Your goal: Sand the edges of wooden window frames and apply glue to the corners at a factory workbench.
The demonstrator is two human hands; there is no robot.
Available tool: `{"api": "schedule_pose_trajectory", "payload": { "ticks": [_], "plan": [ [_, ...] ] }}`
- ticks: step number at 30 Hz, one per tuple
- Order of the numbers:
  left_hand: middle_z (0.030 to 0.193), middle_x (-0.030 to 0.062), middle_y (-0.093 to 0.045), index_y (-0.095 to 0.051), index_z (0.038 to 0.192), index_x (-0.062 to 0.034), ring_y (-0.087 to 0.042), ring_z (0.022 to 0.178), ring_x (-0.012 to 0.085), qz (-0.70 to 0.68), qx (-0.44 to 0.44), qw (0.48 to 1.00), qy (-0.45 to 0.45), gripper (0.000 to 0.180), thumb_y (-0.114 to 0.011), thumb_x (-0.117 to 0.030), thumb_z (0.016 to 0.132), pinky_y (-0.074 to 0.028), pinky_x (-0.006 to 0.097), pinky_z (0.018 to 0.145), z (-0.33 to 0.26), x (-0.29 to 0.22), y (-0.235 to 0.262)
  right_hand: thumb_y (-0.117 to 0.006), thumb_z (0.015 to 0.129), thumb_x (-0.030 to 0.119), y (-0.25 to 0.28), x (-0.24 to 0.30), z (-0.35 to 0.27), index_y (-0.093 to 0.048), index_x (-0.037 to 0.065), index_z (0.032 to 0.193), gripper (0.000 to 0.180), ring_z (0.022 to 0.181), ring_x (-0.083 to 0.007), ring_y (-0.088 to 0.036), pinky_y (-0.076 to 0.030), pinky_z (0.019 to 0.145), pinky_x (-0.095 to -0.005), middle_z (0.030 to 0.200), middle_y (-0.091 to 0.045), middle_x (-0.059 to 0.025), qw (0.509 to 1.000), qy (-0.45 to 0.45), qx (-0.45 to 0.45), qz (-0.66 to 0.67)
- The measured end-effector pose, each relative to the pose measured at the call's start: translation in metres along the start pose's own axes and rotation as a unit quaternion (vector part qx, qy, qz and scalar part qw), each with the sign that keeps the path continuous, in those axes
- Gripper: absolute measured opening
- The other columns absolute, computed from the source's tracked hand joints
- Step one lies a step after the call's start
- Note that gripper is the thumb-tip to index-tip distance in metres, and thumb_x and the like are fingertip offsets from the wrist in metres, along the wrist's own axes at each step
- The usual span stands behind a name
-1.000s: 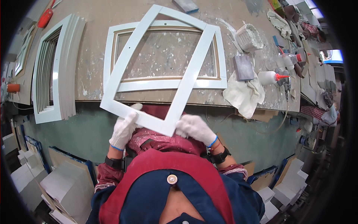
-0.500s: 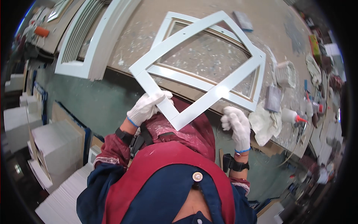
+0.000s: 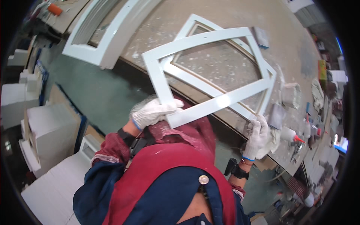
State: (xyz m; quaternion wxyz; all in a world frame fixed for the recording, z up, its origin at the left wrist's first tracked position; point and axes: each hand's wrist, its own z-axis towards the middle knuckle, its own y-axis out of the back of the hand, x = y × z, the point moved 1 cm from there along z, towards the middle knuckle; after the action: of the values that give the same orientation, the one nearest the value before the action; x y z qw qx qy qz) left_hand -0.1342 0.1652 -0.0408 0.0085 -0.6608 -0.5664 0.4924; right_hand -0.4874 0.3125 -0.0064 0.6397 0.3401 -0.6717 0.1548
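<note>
**White frame swinging round in two gloved hands**

White frame (image 3: 210, 71) is hanging in the air above the counter (image 3: 225, 22), tilted, just over a second frame (image 3: 240, 108) lying flat on the speckled top. The left hand (image 3: 153, 111) is closing round its near corner, while the right hand (image 3: 258, 135) is pinching the lower right edge — a second ago both were holding the bottom rail side by side. Since then the frame has been turning and drifting right, which suggests it is being rotated for handling rather than set down. A stack of frames (image 3: 108, 33) is leaning at far left; a white tub (image 3: 290, 95) and cloth (image 3: 272, 138) are sitting nearby.
</note>
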Motion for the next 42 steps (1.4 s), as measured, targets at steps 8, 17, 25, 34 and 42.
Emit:
{"api": "schedule_pose_trajectory", "payload": {
  "ticks": [8, 17, 25, 34, 42],
  "plan": [
    [0.101, 0.0156, -0.069, -0.060, 0.116, 0.0081, -0.070, 0.092, 0.0237, 0.027, -0.075, 0.996, -0.025, 0.045, -0.066, -0.030, 0.094, -0.059, 0.036, 0.079, 0.035, -0.025, 0.009, -0.060, 0.098, 0.015, 0.042, -0.001, 0.050, -0.053, -0.001, 0.133, 0.039, 0.109, -0.0219, -0.062, -0.049, 0.094, -0.0318, 0.117, -0.064, -0.0122, 0.975, 0.120, -0.109, -0.154],
    [0.085, 0.0126, -0.065, -0.057, 0.116, 0.0060, -0.065, 0.071, 0.0173, 0.065, 0.012, 0.996, 0.052, 0.042, -0.066, -0.028, 0.093, -0.056, 0.028, 0.061, 0.004, -0.019, -0.026, -0.065, 0.088, 0.046, 0.040, 0.010, 0.126, -0.042, 0.010, 0.144, 0.070, 0.127, -0.0433, -0.045, -0.045, 0.099, -0.0543, 0.141, -0.044, -0.0191, 0.702, 0.112, -0.068, -0.700],
    [0.076, 0.0064, -0.069, -0.067, 0.102, -0.0090, -0.068, 0.064, 0.0188, 0.557, 0.015, 0.828, 0.056, 0.037, -0.067, -0.043, 0.086, -0.051, 0.031, 0.055, 0.027, -0.048, -0.048, -0.068, 0.085, 0.033, 0.039, 0.045, 0.121, -0.051, 0.011, 0.141, 0.063, 0.122, -0.0391, -0.054, -0.045, 0.102, -0.0457, 0.142, -0.049, -0.0199, 0.752, 0.242, -0.069, -0.609],
    [0.122, 0.0101, -0.063, -0.065, 0.118, -0.0157, -0.059, 0.117, 0.0324, 0.733, -0.198, 0.464, -0.455, 0.040, -0.066, -0.040, 0.085, -0.041, 0.051, 0.105, 0.073, -0.067, -0.022, -0.079, 0.068, 0.026, -0.164, 0.067, -0.029, -0.063, 0.009, 0.124, 0.061, 0.116, -0.0386, -0.054, -0.041, 0.099, -0.0491, 0.129, -0.055, -0.0199, 0.718, 0.538, 0.332, -0.290],
    [0.141, 0.0080, -0.054, -0.060, 0.132, -0.0157, -0.046, 0.136, 0.0295, 0.697, -0.216, 0.540, -0.419, 0.056, -0.072, -0.031, 0.080, -0.030, 0.055, 0.115, 0.032, -0.059, 0.021, -0.079, 0.062, 0.028, -0.148, 0.062, -0.036, -0.064, 0.015, 0.121, 0.063, 0.114, -0.0357, -0.052, -0.044, 0.091, -0.0491, 0.131, -0.053, -0.0137, 0.676, 0.529, 0.367, -0.358]
  ]
}}
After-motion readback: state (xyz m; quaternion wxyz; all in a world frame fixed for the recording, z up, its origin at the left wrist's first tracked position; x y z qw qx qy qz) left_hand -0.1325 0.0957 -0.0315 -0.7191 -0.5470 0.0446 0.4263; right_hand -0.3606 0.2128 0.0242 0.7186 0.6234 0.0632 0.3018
